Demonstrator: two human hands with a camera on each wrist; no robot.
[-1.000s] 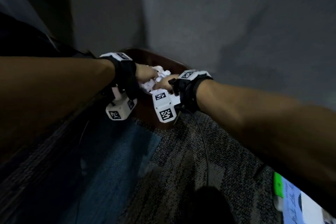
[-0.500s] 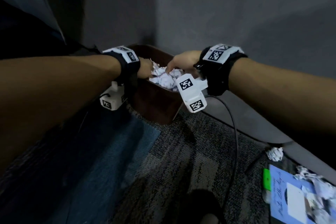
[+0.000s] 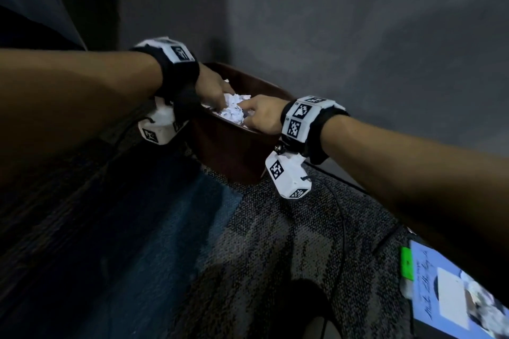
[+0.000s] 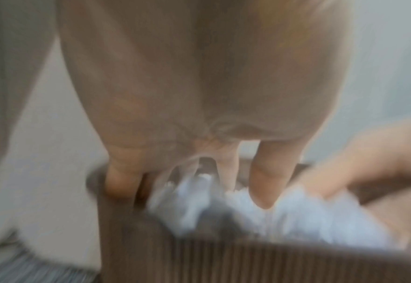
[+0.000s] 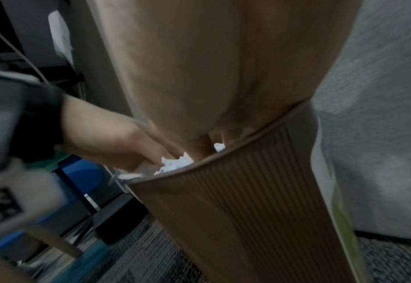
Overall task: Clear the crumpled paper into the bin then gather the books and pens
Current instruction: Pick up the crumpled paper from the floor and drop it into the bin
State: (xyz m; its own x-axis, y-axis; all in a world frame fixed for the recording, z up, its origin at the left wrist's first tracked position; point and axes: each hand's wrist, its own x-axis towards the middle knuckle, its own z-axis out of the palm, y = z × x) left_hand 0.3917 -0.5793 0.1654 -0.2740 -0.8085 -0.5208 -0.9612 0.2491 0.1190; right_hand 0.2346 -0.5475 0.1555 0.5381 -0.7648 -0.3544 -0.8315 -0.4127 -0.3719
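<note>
A light blue book lies close by on the grey carpet, not picked up yet. Farther off, the left hand and right hand press straight fingers on white crumpled paper heaped in the brown ribbed bin.

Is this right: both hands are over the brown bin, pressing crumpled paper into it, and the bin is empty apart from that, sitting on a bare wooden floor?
One error: the floor is patterned carpet, not bare wood, as the head view shows. Otherwise correct: left hand and right hand are both on the crumpled paper in the brown bin.
</note>
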